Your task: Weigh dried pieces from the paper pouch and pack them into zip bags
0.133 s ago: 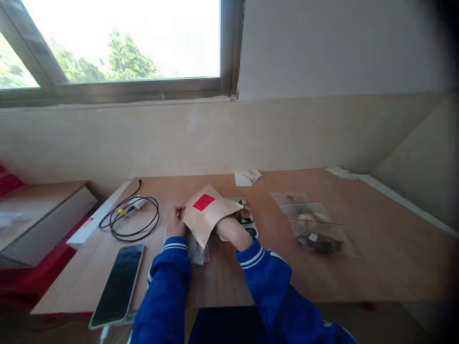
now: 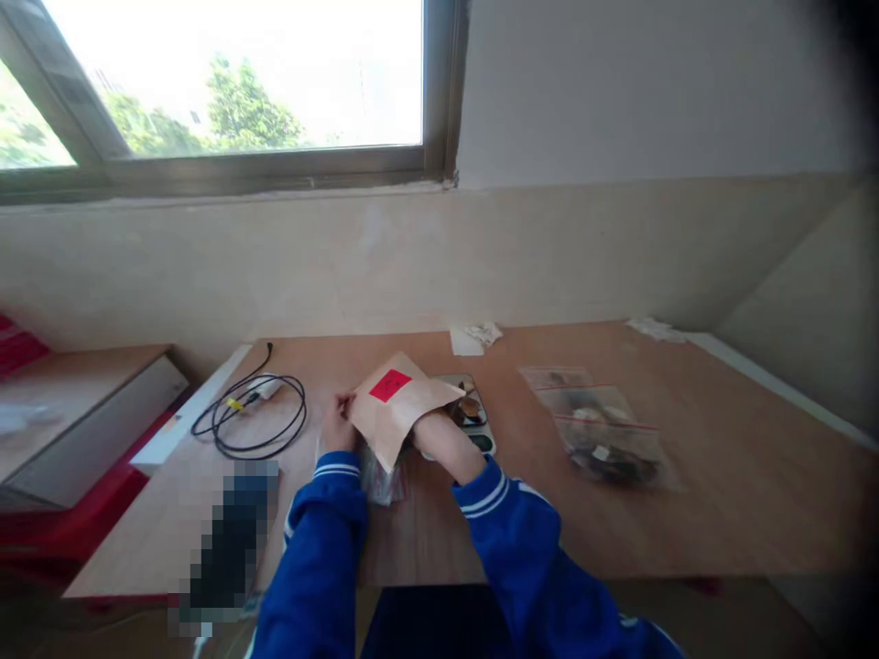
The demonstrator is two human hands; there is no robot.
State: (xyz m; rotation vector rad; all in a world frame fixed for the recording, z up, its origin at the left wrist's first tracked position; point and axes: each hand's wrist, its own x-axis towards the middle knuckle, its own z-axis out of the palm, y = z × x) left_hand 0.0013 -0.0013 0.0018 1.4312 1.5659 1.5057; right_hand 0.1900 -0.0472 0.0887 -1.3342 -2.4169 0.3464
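Observation:
A brown kraft paper bag (image 2: pixel 374 416) with a red label (image 2: pixel 390 385) is tilted between my hands above the table. My left hand (image 2: pixel 341 423) pinches its left edge with the fingers closed. My right hand (image 2: pixel 445 445) reaches into the bag's mouth at the right; its fingers are hidden inside, so whether they hold anything cannot be seen. Behind and beneath the bag lies a compartmented tray (image 2: pixel 489 432) with small dark, tan and green items, partly covered. Under the bag's lower corner, by my left wrist, rest clear plastic bags (image 2: pixel 382 487).
Several zip bags (image 2: pixel 601 426) with small contents overlap on the right of the table (image 2: pixel 728 467). A coiled black cable (image 2: pixel 302 412) and a pixelated phone (image 2: pixel 230 540) are at left. White paper (image 2: pixel 466 343) with a crumpled tissue (image 2: pixel 486 334) lies at the back edge, below the wall.

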